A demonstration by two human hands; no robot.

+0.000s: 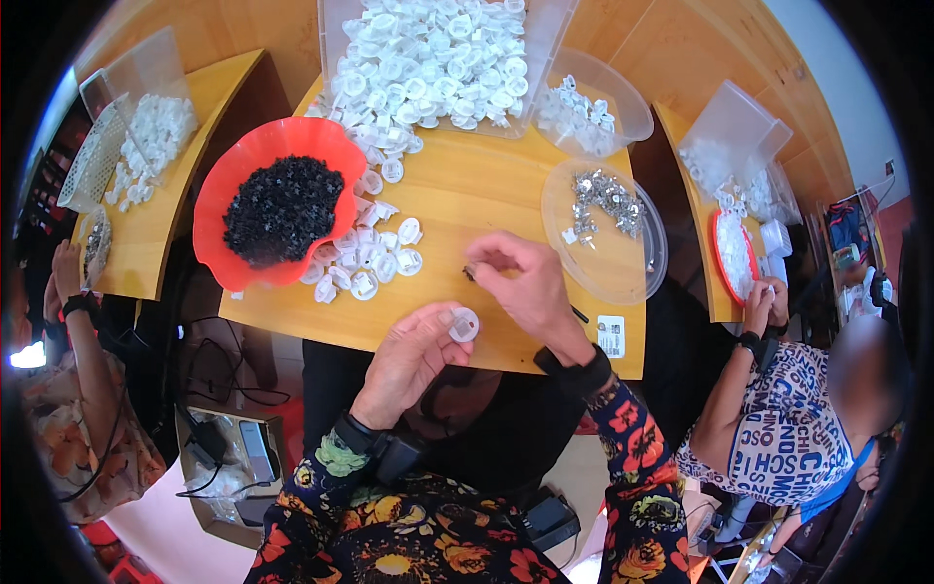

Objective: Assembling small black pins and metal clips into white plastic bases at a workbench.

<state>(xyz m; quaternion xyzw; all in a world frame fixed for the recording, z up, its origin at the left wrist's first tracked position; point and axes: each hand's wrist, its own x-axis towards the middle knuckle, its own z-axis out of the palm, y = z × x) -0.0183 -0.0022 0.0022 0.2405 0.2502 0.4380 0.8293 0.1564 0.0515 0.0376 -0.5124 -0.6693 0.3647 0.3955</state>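
Wooden table [457,195] fills the middle, its near edge at the person's lap. Left hand [409,355] at that edge, thumb and fingers pinching a white cap [464,324], held upright just above the wood. Right hand [520,282] just beyond it, fingers curled together, tips pinching a small dark part [470,273] low over the table; the two hands near each other, not touching.

Red bowl [219,209] to the left, heaped with black parts [282,207]. Loose white caps [375,258] scattered beside its right rim. Clear bin [545,49] at the far edge, full of the same caps. Clear round lid [608,268] to the right of the right hand, holding small metal pieces [605,200]; a clear bowl [632,102] of white pieces behind it.

Other people at side tables: one's arm [83,331] far left, another's hands [764,302] far right near a red-rimmed dish [725,258].
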